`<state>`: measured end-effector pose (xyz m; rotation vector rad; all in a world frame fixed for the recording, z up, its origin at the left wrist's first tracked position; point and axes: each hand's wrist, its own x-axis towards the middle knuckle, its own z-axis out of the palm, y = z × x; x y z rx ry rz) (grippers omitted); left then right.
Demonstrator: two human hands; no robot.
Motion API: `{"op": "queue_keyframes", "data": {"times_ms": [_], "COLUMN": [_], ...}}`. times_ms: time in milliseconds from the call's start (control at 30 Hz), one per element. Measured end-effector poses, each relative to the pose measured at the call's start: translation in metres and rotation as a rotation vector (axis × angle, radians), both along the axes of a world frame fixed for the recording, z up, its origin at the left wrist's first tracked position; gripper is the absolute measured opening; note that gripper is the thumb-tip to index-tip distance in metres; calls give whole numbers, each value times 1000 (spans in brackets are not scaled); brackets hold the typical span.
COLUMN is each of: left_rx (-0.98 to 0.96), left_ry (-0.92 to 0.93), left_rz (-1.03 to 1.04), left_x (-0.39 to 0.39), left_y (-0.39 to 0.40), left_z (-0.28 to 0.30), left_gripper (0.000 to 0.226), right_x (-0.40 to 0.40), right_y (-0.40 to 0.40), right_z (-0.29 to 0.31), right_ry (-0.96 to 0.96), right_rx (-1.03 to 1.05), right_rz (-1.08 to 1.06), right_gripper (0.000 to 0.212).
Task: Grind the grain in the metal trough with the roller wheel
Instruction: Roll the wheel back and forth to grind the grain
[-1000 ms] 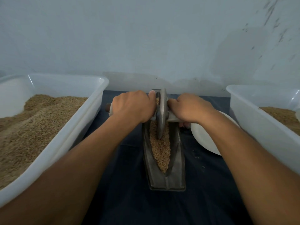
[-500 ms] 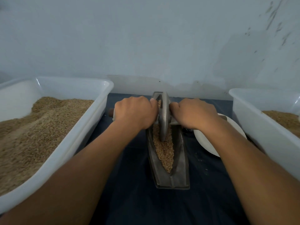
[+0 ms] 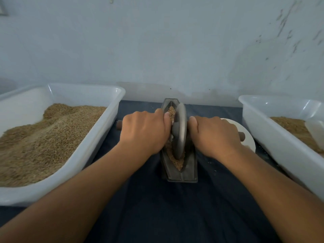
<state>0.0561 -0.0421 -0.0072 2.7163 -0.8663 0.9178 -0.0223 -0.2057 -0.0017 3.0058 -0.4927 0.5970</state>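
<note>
Two hands work the roller wheel [image 3: 179, 130]: our left hand [image 3: 145, 130] and our right hand [image 3: 214, 135] each curl around the wooden axle handle on their own side, knuckles up, thumbs lying close against the disc. Between our fists the wheel stands upright on its edge in the metal trough [image 3: 180, 174], which runs away from us under the grip on the dark cloth [image 3: 166, 207]. Grain [image 3: 178, 163] fills the groove just nearer than the wheel, and a little heaps beyond it at the far end. Outside our left fist sits a white tub [image 3: 98, 137] heaped with grain; outside our right fist, a white plate [image 3: 248, 139], then a second tub [image 3: 273, 139].
</note>
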Motion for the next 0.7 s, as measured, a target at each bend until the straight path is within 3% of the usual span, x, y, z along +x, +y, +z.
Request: {"op": "queue_keyframes", "data": {"times_ms": [233,533,700], "left_rx": [-23,-120,-137], "left_ry": [-135,28,46], "left_rz": [49,54,40], "left_x": [0,54,78], "left_y": [-3,-28,-43], "left_z": [-8,-16,-13], "left_gripper": [39,38,33], "right_x": [-7,60,92], "right_y": [-1,-29,-47], "right_z": [-9,-11,-9], "right_ry": [-99,-146,-77], "right_rx": [-15,20,111], "right_rz": [-10,94,40], "right_gripper": [54,45,50]}}
